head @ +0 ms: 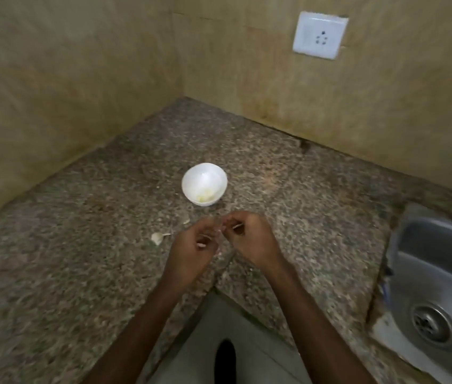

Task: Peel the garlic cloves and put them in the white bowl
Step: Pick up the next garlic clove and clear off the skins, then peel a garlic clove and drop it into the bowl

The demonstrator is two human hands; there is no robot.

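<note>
Left hand (193, 246) + right hand (253, 239): pinching garlic clove (220, 230) | white bowl (188, 187): just beyond

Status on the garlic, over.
Left hand and right hand pinch a clove. Bowl behind, garlic inside. Loose clove on counter, nothing blocking.

Dim warm indoor light, soft shadows; whole frame motion-blurred (edges worst), wide-angle bending.

Bare counter (80, 245) lies left — white bowl (204, 184) ahead, sink (435, 273) flanking right.
</note>
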